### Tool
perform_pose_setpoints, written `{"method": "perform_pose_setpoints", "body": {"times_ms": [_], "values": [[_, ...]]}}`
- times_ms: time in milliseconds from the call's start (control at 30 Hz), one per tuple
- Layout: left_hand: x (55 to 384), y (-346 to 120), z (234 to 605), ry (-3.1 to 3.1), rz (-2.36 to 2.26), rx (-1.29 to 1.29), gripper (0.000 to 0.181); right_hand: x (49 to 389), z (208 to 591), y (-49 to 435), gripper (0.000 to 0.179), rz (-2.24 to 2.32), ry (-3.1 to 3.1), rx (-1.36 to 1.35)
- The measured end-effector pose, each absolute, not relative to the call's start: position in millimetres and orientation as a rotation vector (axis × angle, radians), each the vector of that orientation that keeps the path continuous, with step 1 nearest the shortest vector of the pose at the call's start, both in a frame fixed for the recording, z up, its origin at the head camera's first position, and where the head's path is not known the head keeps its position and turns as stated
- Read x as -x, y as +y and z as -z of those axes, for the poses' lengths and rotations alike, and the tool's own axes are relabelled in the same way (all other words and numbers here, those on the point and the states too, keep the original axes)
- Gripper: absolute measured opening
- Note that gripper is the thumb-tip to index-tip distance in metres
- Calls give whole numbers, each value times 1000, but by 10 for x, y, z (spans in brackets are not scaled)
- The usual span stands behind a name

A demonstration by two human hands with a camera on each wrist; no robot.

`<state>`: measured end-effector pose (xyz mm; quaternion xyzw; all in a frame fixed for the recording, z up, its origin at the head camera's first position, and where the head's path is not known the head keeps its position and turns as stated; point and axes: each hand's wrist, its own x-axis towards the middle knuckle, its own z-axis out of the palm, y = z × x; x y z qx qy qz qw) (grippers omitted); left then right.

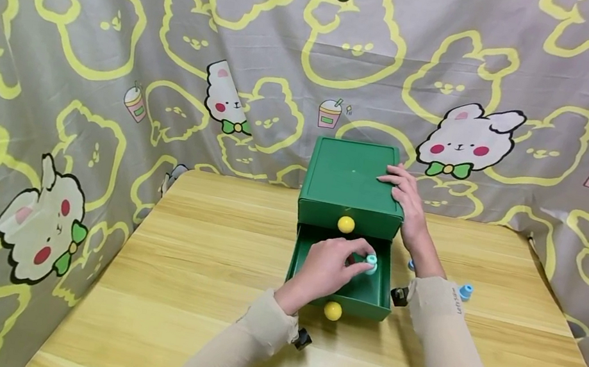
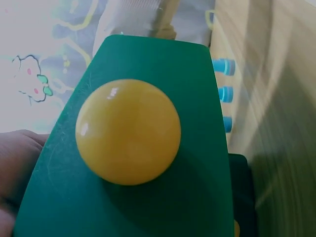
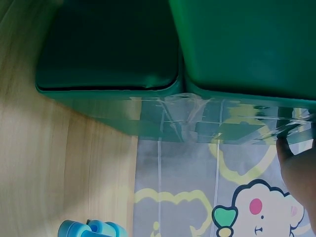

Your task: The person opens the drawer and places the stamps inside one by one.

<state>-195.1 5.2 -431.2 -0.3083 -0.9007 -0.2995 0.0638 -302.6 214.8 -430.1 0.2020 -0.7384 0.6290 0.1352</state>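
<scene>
A green two-drawer box [image 1: 351,173] stands on the table, its lower drawer [image 1: 337,305] pulled out and its upper drawer closed. My left hand [image 1: 323,269] reaches over the open drawer and pinches a small light-teal peg-like piece [image 1: 371,262] between thumb and fingertips. In the left wrist view, the drawer's front with its yellow knob [image 2: 128,132] covers most of that hand and all of the piece. My right hand [image 1: 407,202] rests on the box's right top edge, fingers stretched across the top. In the right wrist view its thumb touches the side wall [image 3: 232,131].
Several blue peg-like pieces stand on the table right of the box, one of them a blue peg [image 1: 465,292] near the right sleeve. A patterned cloth [image 1: 260,41] hangs behind and to the left of the wooden table [image 1: 191,244]. Another yellow knob [image 1: 346,224] sticks out from the upper drawer.
</scene>
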Motion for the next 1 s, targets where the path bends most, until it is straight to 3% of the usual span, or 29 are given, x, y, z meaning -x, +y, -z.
{"method": "perform_pose_setpoints", "body": {"times_ms": [300,600,1000], "values": [[1964,39,4327,-2798,860,914,19,2788,4039,2045,42,-1850,-2132,-607],[1998,35,4329,-2864,815,942,19,3022,4299,2128,44,-1807,-2142,-584],[2014,38,4358,-2892,767,1006,14,3030,4327,2139,44,-1802,-2134,-593]]}}
